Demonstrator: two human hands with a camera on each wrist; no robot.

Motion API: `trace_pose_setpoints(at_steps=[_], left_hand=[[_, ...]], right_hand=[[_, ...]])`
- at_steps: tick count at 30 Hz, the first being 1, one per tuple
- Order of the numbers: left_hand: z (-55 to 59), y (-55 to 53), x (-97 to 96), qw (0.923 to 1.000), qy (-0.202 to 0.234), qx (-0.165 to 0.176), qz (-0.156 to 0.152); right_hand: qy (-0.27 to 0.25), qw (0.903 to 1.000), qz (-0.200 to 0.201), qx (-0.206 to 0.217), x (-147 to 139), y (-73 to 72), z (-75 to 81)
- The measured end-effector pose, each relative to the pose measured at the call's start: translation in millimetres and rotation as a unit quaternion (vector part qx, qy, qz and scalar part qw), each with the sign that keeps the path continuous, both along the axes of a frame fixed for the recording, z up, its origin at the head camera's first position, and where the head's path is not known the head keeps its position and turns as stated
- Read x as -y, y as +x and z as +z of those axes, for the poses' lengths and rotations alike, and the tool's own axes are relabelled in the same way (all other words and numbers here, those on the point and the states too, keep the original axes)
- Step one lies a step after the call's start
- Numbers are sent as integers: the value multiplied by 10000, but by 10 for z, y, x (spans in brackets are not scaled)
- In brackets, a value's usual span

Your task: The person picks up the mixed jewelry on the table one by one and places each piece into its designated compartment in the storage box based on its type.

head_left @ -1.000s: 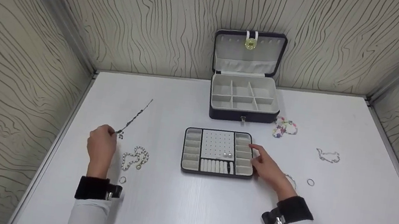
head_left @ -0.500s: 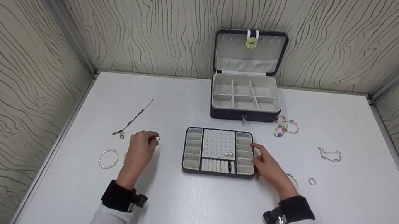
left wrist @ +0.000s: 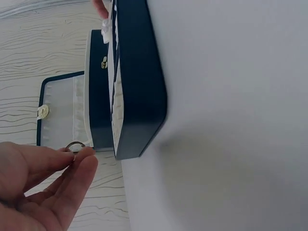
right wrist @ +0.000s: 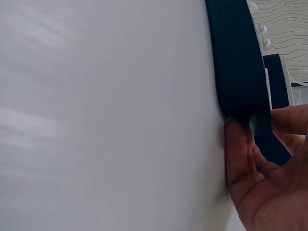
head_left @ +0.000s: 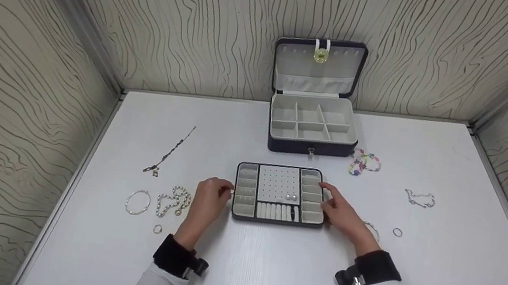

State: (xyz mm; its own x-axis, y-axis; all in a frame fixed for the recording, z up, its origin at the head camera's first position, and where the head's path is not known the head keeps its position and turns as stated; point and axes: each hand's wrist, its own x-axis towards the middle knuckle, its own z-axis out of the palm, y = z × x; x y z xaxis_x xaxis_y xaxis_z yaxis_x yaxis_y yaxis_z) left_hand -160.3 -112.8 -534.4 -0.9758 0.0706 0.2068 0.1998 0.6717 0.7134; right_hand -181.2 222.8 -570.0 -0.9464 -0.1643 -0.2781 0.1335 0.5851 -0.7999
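My left hand pinches a small ring between thumb and fingertips, just beside the left edge of the jewelry tray. The ring stands up above the fingertips in the left wrist view. At the tray's right end, my right hand holds the side wall, one finger over the rim and others low against the outside. The dark-blue tray has small compartments down both sides, a pegboard panel with two pearl earrings, and white ring rolls with a dark ring on one.
Behind the tray stands an open jewelry box. Left lie a thin dark chain, a bangle, a pearl necklace and a ring. Right are bead bracelets, a silver bracelet and a ring.
My left hand has moved right from beside the dark chain to the tray's left edge, and the ring now shows in its fingers. My right hand stays on the tray.
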Motion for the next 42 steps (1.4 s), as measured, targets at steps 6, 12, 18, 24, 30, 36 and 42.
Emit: trace_pose_setpoints(at_steps=[6, 12, 18, 24, 30, 36, 42], left_hand=[[-22, 36, -186, 9990, 56, 309, -305], [-8, 60, -366, 9972, 285, 528, -456], [-10, 83, -569, 9968, 132, 514, -597], [-36, 95, -765, 9944, 355, 561, -820], [-71, 78, -934, 9932, 223, 585, -979], [-110, 13, -1038, 9923, 209, 823, -902], [-159, -13, -1074, 9930, 122, 781, -878]], right_hand=[[-35, 9999, -84, 69, -10, -16, 9], [-91, 9997, -196, -76, -35, 23, -9], [-489, 9984, -295, -10, -70, 65, -49], [-767, 9969, -145, 32, -127, 96, -65], [-866, 9962, -100, -54, -135, 115, -42], [-786, 9969, -56, -34, -105, 101, -57], [-810, 9967, -6, -24, -107, 86, -86]])
